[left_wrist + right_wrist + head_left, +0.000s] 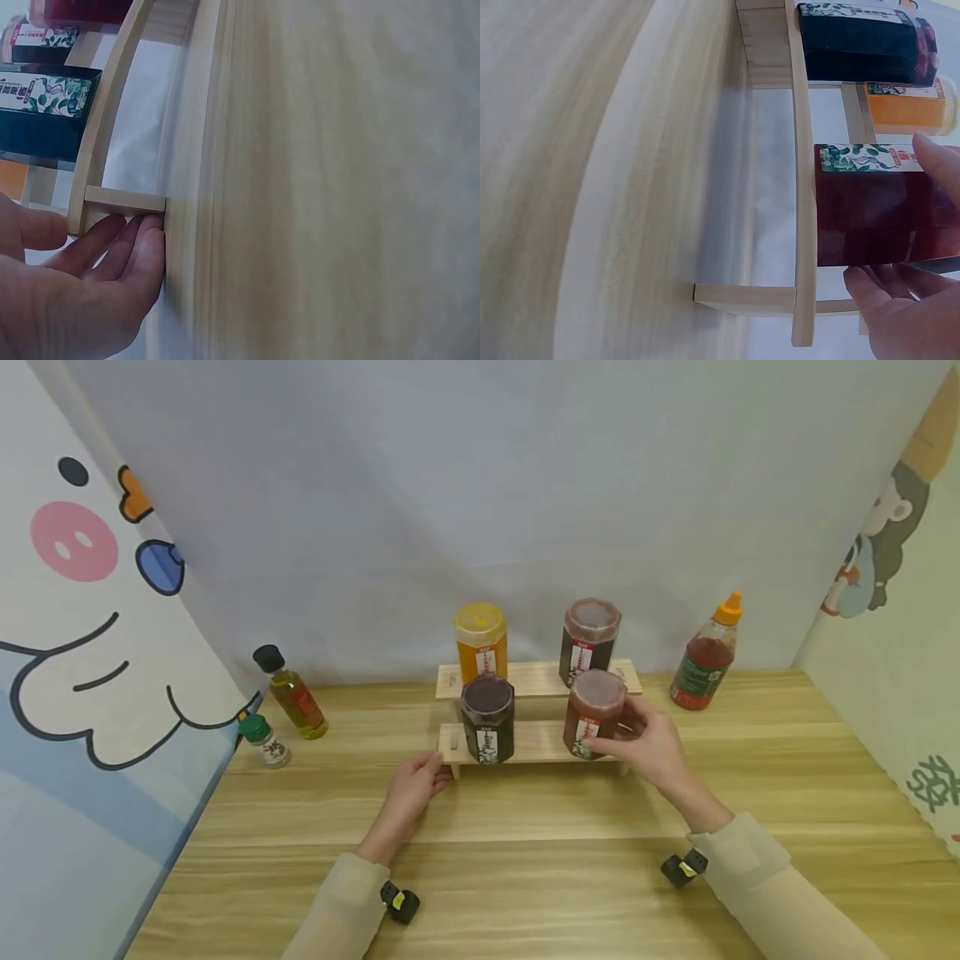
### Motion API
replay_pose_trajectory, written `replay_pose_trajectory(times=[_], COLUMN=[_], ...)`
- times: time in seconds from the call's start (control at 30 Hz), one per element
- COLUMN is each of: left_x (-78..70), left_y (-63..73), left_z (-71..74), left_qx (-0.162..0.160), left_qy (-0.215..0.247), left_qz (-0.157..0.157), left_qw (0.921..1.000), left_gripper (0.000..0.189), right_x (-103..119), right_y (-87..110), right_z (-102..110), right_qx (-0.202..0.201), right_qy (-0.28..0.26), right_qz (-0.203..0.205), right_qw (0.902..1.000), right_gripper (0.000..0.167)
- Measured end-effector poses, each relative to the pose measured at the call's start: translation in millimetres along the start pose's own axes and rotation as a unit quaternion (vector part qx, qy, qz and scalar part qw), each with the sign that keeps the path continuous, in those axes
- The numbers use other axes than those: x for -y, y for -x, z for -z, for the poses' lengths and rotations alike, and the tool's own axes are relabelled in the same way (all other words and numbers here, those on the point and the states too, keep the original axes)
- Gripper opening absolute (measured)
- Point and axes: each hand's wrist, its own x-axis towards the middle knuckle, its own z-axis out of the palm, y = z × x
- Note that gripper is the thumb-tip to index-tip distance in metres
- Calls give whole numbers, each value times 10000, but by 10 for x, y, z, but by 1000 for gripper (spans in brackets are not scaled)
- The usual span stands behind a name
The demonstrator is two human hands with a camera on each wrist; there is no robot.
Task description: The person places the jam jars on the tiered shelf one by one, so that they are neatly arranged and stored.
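A two-tier wooden rack [540, 743] stands on the table with hexagonal jars on both steps. My left hand [415, 781] holds the left end of its lower step, thumb at the board and fingers beneath by the leg [124, 201]. With thumb and fingers my right hand [654, 745] grips a red jar [885, 217] at the right of the lower step, its base right at the board. A dark jar [488, 722] sits at the left of that step. Behind, the upper step bears a yellow jar [482, 643] and a dark red-labelled jar [591, 639].
Left of the rack are an oil bottle [298, 700] with a black cap and a small green-capped shaker [264, 743]. A red sauce bottle [703, 664] with an orange tip stands to the right. A pale wall [487, 485] rises behind the table [525, 877].
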Motion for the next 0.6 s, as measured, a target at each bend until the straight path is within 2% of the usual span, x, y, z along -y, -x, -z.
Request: replay_pose_trajectory(times=[0.33,0.47,0.6], left_x=[30,31,34], left_y=[45,46,40], left_z=[27,19,24], left_qx=[-42,0,-94], left_qy=[3,-9,-47], left_qz=[5,-62,-40], left_qw=[10000,10000,9999], left_gripper=[40,41,42], right_x=[-10,13,31], right_y=[35,36,37], right_z=[10,59,97], right_qx=[88,39,-16], right_qy=[-186,-174,-69], right_qz=[92,114,166], right_qw=[9997,9998,9998], right_gripper=[77,79,82])
